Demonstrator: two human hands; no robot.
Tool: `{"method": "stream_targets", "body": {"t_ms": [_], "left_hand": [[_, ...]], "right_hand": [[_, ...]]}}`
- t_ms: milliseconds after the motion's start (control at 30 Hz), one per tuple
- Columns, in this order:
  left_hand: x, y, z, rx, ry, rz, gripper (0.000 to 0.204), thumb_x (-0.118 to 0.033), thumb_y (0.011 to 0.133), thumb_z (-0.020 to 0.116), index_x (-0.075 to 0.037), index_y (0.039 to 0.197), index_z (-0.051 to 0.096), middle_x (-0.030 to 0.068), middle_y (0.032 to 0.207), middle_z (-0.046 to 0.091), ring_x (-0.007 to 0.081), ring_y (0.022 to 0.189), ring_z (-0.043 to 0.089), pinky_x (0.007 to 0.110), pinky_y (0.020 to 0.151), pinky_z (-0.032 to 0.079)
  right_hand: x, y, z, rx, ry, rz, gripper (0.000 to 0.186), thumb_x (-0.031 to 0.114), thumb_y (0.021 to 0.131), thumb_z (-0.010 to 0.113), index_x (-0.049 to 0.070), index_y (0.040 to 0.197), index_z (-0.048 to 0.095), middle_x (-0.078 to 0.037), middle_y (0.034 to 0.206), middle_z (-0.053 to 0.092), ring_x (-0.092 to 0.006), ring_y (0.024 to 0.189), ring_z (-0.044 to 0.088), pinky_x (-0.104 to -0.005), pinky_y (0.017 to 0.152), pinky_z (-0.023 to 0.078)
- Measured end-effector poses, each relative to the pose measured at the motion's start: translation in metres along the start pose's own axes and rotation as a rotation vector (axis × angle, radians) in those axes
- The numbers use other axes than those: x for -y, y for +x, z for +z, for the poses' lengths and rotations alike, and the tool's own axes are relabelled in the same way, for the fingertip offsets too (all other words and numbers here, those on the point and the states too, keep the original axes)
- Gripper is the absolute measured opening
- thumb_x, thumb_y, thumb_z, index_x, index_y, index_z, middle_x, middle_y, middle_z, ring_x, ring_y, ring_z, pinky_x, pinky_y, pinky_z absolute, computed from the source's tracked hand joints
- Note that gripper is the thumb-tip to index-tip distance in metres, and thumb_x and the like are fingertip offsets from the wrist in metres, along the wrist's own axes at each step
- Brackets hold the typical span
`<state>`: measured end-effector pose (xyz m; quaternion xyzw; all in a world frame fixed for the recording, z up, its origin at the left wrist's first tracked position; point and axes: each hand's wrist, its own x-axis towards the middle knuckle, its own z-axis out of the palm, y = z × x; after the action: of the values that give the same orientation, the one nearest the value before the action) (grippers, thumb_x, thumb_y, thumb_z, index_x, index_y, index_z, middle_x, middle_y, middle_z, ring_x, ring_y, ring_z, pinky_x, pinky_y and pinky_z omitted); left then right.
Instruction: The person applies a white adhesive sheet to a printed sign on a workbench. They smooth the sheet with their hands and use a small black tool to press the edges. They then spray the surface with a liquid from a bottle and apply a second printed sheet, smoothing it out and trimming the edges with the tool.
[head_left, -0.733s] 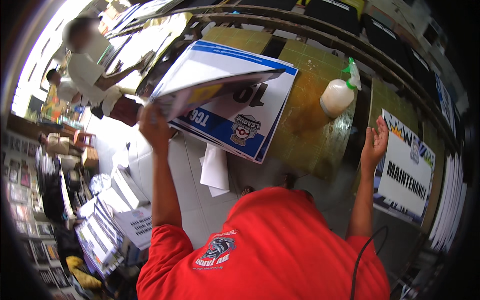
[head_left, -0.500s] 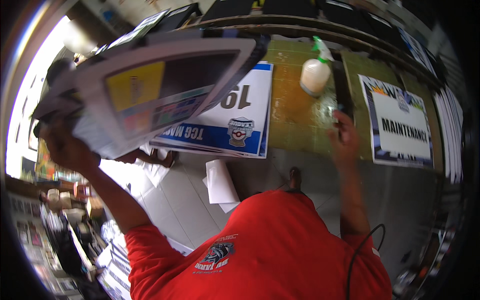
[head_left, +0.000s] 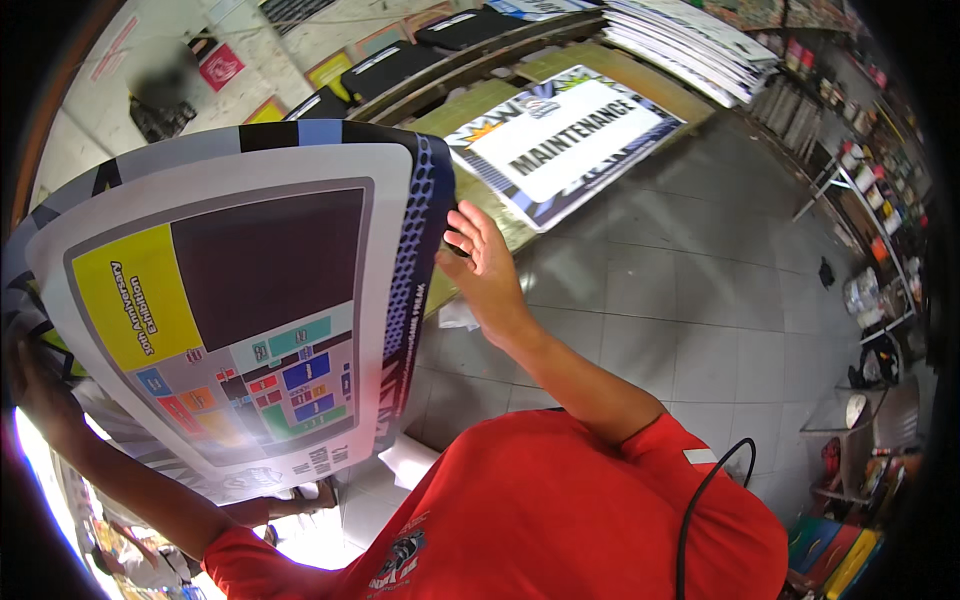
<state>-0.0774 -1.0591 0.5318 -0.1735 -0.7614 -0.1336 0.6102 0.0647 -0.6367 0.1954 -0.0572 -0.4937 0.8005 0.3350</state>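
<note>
My right hand has left the table and now grips the raised printed board's right edge, my left hand swinging it closer

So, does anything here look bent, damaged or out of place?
The large printed board bows between the left hand and right hand. Crumpled white paper lies on the grey tiled floor below it. No tear is visible.

A white sign with a dark border lies flat on the counter. A stack of boards sits at the counter's far end. Black cases line the wall behind. Grey tiled floor. Cluttered shelves stand at the right. A black cable runs over a red shirt.
</note>
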Motion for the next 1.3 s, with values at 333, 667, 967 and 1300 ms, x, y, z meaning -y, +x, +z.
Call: {"method": "stream_targets", "body": {"t_ms": [333, 667, 967, 1300], "left_hand": [[-0.224, -0.004, 0.14, 0.514, -0.958, -0.334, 0.034, -0.022, 0.098, 0.062, 0.003, 0.122, 0.063, 0.0054, 0.112, 0.066, 0.0112, 0.101, 0.059, 0.025, 0.092, 0.045], [-0.356, 0.055, 0.261, 0.707, -0.896, -0.206, 0.045, -0.026, 0.098, 0.061, 0.001, 0.133, 0.055, 0.0101, 0.121, 0.063, 0.0159, 0.106, 0.058, 0.03, 0.096, 0.043], [-0.518, 0.014, 0.572, 1.027, -1.073, -0.116, 0.046, -0.024, 0.095, 0.063, -0.003, 0.136, 0.054, 0.0052, 0.117, 0.061, 0.015, 0.108, 0.055, 0.026, 0.094, 0.041], [-0.732, -0.232, 0.803, 1.628, -1.426, -0.377, 0.016, -0.008, 0.094, 0.058, -0.005, 0.11, 0.061, 0.0007, 0.094, 0.066, 0.0087, 0.085, 0.061, 0.023, 0.077, 0.049]], "right_hand": [[0.13, 0.012, -0.192, 0.019, 0.271, -0.045, 0.017, 0.0, 0.095, 0.06, -0.003, 0.112, 0.058, -0.008, 0.102, 0.068, -0.0097, 0.088, 0.064, -0.0245, 0.082, 0.053], [0.17, 0.056, -0.232, -0.058, 0.372, -0.113, 0.028, -0.006, 0.094, 0.057, -0.004, 0.122, 0.052, -0.012, 0.109, 0.066, -0.0134, 0.099, 0.065, -0.0256, 0.086, 0.054], [0.111, 0.195, -0.349, -0.288, 0.197, -0.224, 0.024, 0.0, 0.097, 0.055, -0.004, 0.121, 0.053, -0.008, 0.103, 0.067, -0.0089, 0.091, 0.065, -0.0219, 0.075, 0.051], [0.011, 0.282, -0.508, -0.726, -0.223, 0.103, 0.033, 0.001, 0.091, 0.063, -0.002, 0.122, 0.052, -0.003, 0.094, 0.064, -0.004, 0.065, 0.054, -0.019, 0.058, 0.046]]}}
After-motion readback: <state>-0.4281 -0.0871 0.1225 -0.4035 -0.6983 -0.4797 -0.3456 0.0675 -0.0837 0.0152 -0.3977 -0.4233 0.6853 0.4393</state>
